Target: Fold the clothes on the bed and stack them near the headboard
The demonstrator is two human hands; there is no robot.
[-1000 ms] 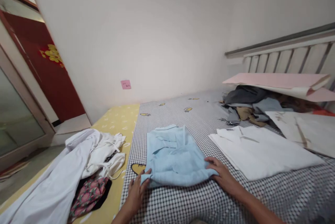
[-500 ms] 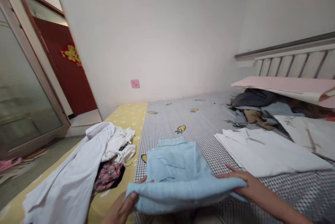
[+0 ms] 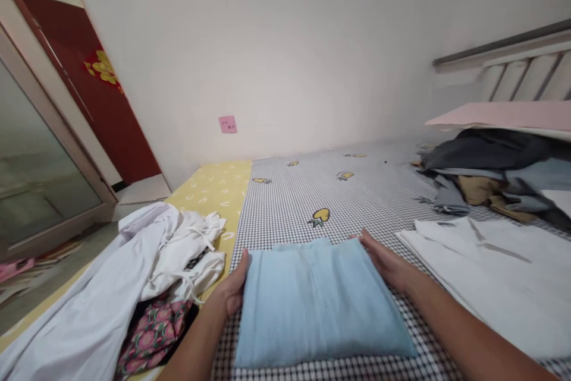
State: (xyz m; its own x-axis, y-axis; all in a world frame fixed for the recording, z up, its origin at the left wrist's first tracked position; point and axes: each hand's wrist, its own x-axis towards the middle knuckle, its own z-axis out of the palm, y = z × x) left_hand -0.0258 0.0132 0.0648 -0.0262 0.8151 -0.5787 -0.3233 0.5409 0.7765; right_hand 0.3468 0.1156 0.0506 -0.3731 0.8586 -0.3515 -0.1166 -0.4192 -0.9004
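In the head view, the one I can go by, the folding in front of me looks almost done for the light-blue garment [image 3: 312,304]. It lies flat on the checked bedspread [image 3: 285,208], between the person's two hands, turned into a compact block, and perhaps only squaring of its edges is left. To the right of the blue garment, a white shirt [image 3: 499,286] is already laid out flat and folded. To its left, a long white garment [image 3: 107,286], a bunched white piece with ties [image 3: 178,250] and a flowery cloth [image 3: 156,330] sit in a loose, unfolded heap. Beyond it to the right is a rumpled dark pile [image 3: 491,149].

The left hand [image 3: 235,286] is curved against the blue garment's left edge, the right hand [image 3: 388,262] against its far right corner. Both touch it, yet with fingers partly out of sight I can't tell whether they pinch the cloth or merely steady it.

The blue garment itself looks soft and thin, with faint wrinkles and a seam-like line down its middle. Its near edge is fairly straight, and a small strip pokes out past its far edge.
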